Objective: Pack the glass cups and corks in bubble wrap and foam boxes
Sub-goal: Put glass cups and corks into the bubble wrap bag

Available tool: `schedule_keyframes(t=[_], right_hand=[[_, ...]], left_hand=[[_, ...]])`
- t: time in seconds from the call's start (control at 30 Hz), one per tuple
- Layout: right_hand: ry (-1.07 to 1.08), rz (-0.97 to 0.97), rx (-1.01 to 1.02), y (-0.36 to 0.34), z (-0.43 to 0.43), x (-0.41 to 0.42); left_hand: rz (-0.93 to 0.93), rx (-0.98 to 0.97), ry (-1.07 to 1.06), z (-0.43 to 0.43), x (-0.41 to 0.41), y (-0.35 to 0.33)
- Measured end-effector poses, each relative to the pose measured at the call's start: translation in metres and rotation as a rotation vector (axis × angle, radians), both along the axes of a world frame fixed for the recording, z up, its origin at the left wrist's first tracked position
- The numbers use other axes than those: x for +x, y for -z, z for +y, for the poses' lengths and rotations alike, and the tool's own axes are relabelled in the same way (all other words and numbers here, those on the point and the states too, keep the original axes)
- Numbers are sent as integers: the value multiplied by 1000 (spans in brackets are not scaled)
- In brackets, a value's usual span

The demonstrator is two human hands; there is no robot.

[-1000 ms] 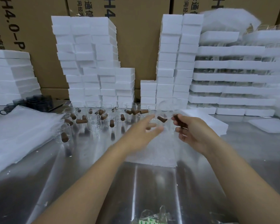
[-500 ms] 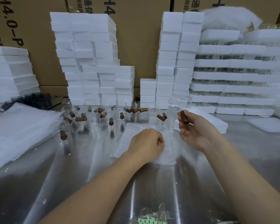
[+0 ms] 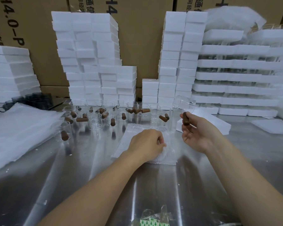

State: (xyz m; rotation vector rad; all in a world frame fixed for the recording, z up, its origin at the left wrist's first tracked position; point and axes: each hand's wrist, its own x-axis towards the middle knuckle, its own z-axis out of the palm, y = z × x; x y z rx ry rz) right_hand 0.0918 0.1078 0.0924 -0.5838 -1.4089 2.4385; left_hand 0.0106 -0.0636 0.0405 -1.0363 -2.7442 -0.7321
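My right hand holds a brown cork upright between thumb and fingers, with a clear glass cup tilted just above it, its rim against my fingertips. My left hand has its fingers curled on a sheet of bubble wrap that lies flat on the steel table, pinching its near right part. Behind the sheet stand several clear glass cups with brown corks in and on them.
Tall stacks of white foam boxes line the back, with trays of packed glass at the right. A pile of bubble wrap sheets lies at the left, dark cups behind it. A flat foam block sits beside my right hand.
My left hand came down from the cups onto the bubble wrap and curled its fingers on it. My right hand drew back with the cork and the glass cup.
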Motion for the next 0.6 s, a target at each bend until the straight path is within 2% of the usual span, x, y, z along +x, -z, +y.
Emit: schedule_keyframes(t=[0.17,0.33,0.6], right_hand=[[14,1,-5,-1,2,1],[8,0,9,-2,0,2],[-31,12,84,0,-3,0]], left_hand=[[63,147,-69,-8,-7,-8],[-46,388,-88,-17,-21,-16],[-119,599,-98,-23,-29,-22]])
